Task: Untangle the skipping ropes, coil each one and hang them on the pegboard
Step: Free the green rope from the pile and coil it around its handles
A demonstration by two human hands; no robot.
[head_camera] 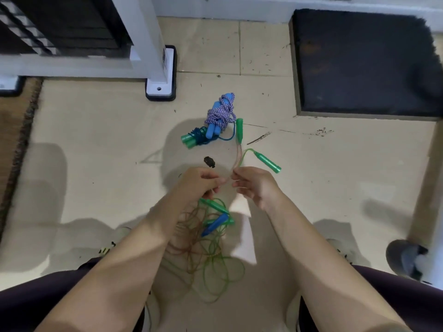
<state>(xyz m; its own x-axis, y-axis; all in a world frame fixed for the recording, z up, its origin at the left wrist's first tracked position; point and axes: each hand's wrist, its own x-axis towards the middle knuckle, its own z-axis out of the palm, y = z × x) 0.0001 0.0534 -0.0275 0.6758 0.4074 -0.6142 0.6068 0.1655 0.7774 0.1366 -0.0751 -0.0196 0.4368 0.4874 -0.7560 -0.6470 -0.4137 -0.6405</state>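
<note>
Left hand: my left hand (200, 182) has its fingers curled in, pinching thin cord just above the loose tangle; I judge it is the pinkish strand, though the cords blur together there.
Right hand: my right hand (254, 185) pinches the pinkish cord and the green cord where they run away from me toward two green handles, fingers closed tight on them.
Tangle: the loose tangle (206, 250) of green and reddish-brown cord lies on the floor between my knees, under my wrists, with a green handle (214, 205) and a blue handle (215, 224) caught in it.
Far handles: one green handle (239, 130) lies far from my hands, another (267, 162) just right of them; both are free of the knot.
Done so far: two ropes look bundled already, I'd say: a purple-white braided rope with blue handles (219, 115) and, touching it on its left, a dark blue coil with green handles (196, 137).
Still to do: the thin cords remain knotted together, so untangling is mid-way at best.
Hanging: nothing is hung yet as far as I can see; no pegboard is clearly visible, only a white frame (153, 56) at far left.
</note>
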